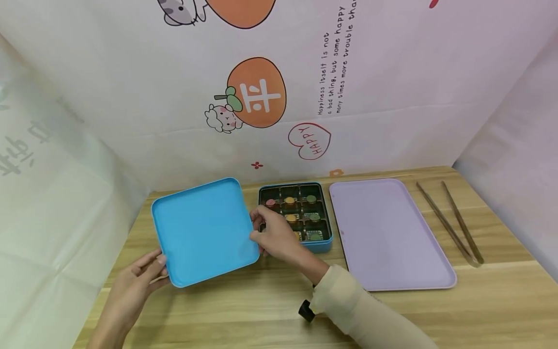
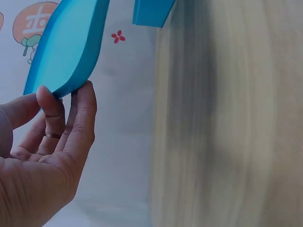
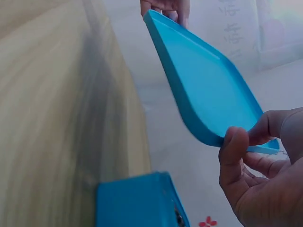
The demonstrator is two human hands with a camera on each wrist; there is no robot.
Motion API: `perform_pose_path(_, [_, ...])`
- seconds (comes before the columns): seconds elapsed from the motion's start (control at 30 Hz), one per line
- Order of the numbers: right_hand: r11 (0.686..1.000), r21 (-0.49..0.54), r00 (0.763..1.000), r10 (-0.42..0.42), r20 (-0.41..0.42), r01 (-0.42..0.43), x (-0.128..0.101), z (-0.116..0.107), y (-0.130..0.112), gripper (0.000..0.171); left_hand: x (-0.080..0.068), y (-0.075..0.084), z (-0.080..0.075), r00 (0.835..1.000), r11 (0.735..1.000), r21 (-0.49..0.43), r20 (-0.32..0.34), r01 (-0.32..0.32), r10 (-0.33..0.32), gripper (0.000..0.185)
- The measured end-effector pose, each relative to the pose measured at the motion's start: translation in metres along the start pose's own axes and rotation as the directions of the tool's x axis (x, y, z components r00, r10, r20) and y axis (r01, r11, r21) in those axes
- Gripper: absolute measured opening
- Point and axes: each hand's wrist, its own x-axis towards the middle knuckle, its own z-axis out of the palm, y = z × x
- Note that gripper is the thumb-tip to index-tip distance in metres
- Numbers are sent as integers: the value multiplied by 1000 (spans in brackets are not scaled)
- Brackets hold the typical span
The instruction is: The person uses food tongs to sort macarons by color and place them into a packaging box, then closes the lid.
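Toward the table's left edge, the head view shows a blue lid [image 1: 204, 231] held up between two hands, beside the open blue box [image 1: 296, 215] of small round pieces; a lilac tray [image 1: 388, 232] and wooden tongs [image 1: 453, 224] lie toward the right. The left hand [image 1: 139, 281] grips the lid's near-left corner, the right hand [image 1: 276, 237] its right edge. From the left wrist, fingers [image 2: 78, 118] and thumb pinch the rim. From the right wrist, the thumb [image 3: 232, 156] clamps the rim. It looks thin, stiff, light, probably slick; opposite rims seem the best hold.
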Motion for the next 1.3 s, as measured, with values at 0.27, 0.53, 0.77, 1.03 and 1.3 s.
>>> perform_pose_path(0.27, [996,-41,997,-74,-14,74,-2,-25,-5,13,-4,23,8,996,993,74,0,-87,87,74])
perform_pose_path(0.53, [991,-46,992,-126,19,127,-10,-56,-10,25,-4,49,24,982,968,170,-6,-185,189,66])
perform_pose_path(0.77, [973,-129,980,-198,-28,193,-18,-85,-7,44,-1,67,46,941,915,233,4,-329,337,54])
perform_pose_path(1.03, [954,-237,967,-218,-131,183,-33,-118,0,31,9,84,77,879,809,355,96,-468,467,33])
perform_pose_path(1.3, [929,-351,958,-199,-204,118,-41,-137,16,27,31,86,99,853,800,322,322,-507,411,78])
